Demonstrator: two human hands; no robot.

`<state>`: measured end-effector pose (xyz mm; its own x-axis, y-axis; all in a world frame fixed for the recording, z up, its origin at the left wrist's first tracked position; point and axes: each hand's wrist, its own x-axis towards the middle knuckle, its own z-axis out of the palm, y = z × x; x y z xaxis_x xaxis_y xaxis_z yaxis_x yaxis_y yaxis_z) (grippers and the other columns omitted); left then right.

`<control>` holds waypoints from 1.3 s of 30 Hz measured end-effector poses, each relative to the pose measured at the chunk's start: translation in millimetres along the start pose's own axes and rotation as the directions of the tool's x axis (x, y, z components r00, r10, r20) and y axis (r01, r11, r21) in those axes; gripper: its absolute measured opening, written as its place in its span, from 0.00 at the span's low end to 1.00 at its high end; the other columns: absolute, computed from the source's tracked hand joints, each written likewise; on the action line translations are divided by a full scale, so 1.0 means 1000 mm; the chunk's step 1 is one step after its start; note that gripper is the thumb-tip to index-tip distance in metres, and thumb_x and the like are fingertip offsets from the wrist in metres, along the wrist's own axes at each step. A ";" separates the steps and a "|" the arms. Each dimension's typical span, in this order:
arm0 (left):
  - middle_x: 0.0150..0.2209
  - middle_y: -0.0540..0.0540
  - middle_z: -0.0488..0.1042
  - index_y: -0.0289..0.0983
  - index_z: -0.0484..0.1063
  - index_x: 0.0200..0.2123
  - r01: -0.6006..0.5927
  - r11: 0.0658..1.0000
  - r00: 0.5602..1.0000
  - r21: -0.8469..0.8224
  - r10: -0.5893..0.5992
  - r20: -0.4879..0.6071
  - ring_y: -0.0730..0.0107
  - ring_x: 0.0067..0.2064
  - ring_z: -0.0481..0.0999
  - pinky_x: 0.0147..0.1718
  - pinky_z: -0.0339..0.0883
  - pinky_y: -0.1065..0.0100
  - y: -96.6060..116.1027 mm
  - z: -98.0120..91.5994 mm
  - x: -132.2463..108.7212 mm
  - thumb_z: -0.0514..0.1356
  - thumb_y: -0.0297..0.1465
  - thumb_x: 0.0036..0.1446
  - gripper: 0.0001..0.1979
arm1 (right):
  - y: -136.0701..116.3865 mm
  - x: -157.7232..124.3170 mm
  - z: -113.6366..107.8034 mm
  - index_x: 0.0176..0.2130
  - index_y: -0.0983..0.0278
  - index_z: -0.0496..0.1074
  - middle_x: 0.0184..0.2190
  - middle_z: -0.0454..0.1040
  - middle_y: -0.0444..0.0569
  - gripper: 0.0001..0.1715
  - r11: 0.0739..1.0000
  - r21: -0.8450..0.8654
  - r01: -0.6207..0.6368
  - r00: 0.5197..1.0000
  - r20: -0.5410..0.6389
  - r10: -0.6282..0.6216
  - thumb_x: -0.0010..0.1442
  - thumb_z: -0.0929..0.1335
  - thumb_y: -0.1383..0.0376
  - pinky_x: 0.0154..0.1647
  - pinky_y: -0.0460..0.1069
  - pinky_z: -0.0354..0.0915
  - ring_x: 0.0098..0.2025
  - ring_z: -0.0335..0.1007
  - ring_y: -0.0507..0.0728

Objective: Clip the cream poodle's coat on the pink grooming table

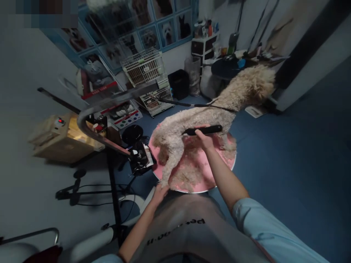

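Note:
A curly cream dog (pixel 208 109) stands on a round pink grooming table (pixel 230 160), its head at the far right and its rear toward me. My right hand (pixel 204 138) is closed round a black clipper (pixel 204 130) held against the dog's flank. My left hand (pixel 159 191) grips the dog's hind paw at the table's near edge. A dark leash (pixel 189 105) runs from the dog's neck to the left. Cut fur lies over the pink top.
A bent metal grooming arm (pixel 90 126) rises at the table's left, with a black clamp and tools (pixel 139 159) below it. Wire cages (pixel 145 69), a beige machine (pixel 59 137) and a cluttered shelf (pixel 204 44) stand beyond. The floor is blue.

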<state>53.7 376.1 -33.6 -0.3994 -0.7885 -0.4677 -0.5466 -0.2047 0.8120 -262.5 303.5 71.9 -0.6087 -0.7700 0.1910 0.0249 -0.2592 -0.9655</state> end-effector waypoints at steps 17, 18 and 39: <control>0.12 0.55 0.49 0.39 0.54 0.16 0.184 0.955 0.979 -0.233 -0.200 -0.046 0.80 0.16 0.48 0.18 0.44 0.71 -0.011 -0.053 -0.043 0.64 0.47 0.38 0.24 | 0.041 -0.009 0.010 0.36 0.58 0.66 0.38 0.79 0.44 0.17 0.934 0.336 -0.125 0.992 0.070 0.108 0.44 0.72 0.61 0.56 0.57 0.67 0.46 0.75 0.57; 0.12 0.56 0.48 0.39 0.54 0.17 0.190 0.947 0.978 -0.260 -0.205 -0.031 0.81 0.16 0.47 0.18 0.43 0.72 -0.008 -0.057 -0.047 0.64 0.47 0.38 0.24 | 0.050 -0.009 0.013 0.34 0.59 0.67 0.36 0.79 0.43 0.19 0.897 0.391 -0.204 0.974 0.170 0.148 0.40 0.73 0.63 0.53 0.56 0.69 0.43 0.76 0.58; 0.16 0.56 0.41 0.38 0.52 0.25 0.337 0.863 0.891 -0.378 -0.161 0.425 0.80 0.18 0.41 0.18 0.42 0.74 0.030 -0.111 -0.066 0.68 0.42 0.45 0.26 | 0.148 -0.045 0.066 0.30 0.63 0.68 0.22 0.78 0.45 0.03 0.123 0.897 -0.424 0.796 0.304 0.523 0.51 0.67 0.67 0.14 0.43 0.53 0.18 0.66 0.50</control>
<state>145.0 357.6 60.2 -0.5803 -0.4227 -0.6961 -0.3279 -0.6611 0.6749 -179.5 261.5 -68.0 -0.2303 -0.9261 -0.2989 0.9726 -0.2287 -0.0408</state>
